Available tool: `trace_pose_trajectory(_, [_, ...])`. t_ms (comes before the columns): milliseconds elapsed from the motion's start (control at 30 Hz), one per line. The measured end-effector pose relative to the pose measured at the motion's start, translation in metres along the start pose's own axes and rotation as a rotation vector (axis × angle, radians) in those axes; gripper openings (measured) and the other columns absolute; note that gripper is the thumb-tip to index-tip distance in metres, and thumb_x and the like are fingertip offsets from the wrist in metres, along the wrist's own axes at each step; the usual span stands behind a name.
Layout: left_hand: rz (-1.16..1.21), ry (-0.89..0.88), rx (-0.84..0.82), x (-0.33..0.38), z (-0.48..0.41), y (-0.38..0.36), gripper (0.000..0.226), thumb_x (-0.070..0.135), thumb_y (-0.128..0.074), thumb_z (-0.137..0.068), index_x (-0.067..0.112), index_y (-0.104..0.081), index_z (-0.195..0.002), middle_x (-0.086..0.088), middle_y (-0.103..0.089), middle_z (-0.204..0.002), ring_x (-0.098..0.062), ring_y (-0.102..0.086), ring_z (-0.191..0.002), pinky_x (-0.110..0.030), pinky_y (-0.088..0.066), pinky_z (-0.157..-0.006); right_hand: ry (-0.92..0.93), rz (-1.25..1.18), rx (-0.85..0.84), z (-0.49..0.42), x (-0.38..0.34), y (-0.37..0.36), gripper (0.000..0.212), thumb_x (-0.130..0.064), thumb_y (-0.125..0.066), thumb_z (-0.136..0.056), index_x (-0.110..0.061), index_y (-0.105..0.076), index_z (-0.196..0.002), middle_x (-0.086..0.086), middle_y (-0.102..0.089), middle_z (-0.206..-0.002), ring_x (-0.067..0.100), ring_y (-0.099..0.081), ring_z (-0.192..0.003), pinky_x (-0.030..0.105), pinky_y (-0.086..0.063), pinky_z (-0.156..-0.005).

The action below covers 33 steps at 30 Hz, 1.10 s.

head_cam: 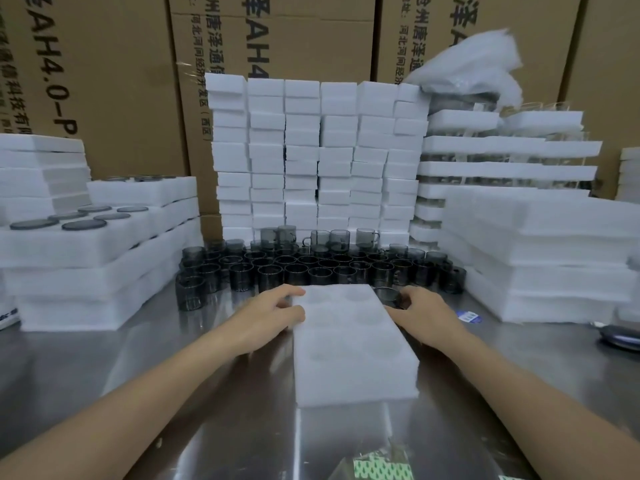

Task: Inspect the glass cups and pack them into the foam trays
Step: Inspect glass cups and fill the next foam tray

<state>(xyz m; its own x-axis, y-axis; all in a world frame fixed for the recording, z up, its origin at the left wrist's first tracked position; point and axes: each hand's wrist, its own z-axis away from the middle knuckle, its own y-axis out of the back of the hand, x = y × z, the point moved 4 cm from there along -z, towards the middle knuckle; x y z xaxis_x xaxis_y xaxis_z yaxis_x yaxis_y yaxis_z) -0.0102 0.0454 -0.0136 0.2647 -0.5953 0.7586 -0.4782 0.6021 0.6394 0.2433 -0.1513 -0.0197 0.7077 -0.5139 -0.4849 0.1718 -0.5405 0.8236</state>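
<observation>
cups (298,270) look thin, slick, breakable, so i'd lift them by the handle; my left hand (277,315) rests relaxed on the light, soft tray (353,344), my right hand (420,315) pinches one cup (389,296).

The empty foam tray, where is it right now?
In the head view the empty foam tray lies in the middle of the metal table, between the left hand and right hand, just in front of the dark glass cups.
</observation>
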Motion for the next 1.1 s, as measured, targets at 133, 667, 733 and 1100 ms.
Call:
trace_pose_trajectory(133, [-0.112, -0.056, 0.027, 0.007, 0.005, -0.004, 0.066, 0.074, -0.054, -0.073, 0.056, -0.058, -0.136, 0.024, -0.059, -0.121, -0.003, -0.069, -0.097, -0.027, -0.052, -0.087, -0.042, -0.001, 0.064, 0.005, -0.002, 0.007, 0.056, -0.083, -0.06, -0.076, -0.029, -0.055, -0.089, -0.01, -0.067, -0.087, 0.017, -0.065, -0.082, 0.036, -0.05, -0.067])
trace_pose_trajectory(667, [-0.134, -0.66, 0.347, 0.051, 0.028, -0.001, 0.06, 0.05, -0.08, -0.084, 0.041, -0.061, -0.141, 0.029, -0.064, -0.13, -0.008, -0.062, -0.121, -0.013, -0.046, -0.088, 0.679, -0.268, 0.258, 0.066, -0.108, 0.022, 0.049, -0.059, -0.085, -0.078, -0.036, -0.058, -0.111, -0.018, -0.059, -0.1, 0.012, -0.059, -0.096, 0.021, -0.047, -0.076])
trace_pose_trajectory(733, [-0.142, -0.676, 0.359, 0.052, 0.03, -0.001, 0.06, 0.05, -0.082, -0.083, 0.038, -0.064, -0.139, 0.028, -0.065, -0.128, -0.009, -0.062, -0.12, -0.014, -0.046, -0.087, 0.705, -0.269, 0.23, 0.066, -0.105, 0.023, 0.051, -0.056, -0.088, -0.079, -0.033, -0.059, -0.113, -0.017, -0.059, -0.102, 0.014, -0.059, -0.096, 0.017, -0.043, -0.075])
trace_pose_trajectory(1100, [-0.193, -0.748, 0.4, 0.054, 0.034, 0.001, 0.058, 0.039, -0.079, -0.083, 0.026, -0.067, -0.138, 0.02, -0.066, -0.129, -0.007, -0.063, -0.12, -0.012, -0.045, -0.088, 0.754, -0.28, 0.218, 0.064, -0.105, 0.022, 0.053, -0.055, -0.088, -0.079, -0.037, -0.056, -0.117, -0.019, -0.057, -0.108, 0.016, -0.06, -0.097, 0.011, -0.042, -0.075])
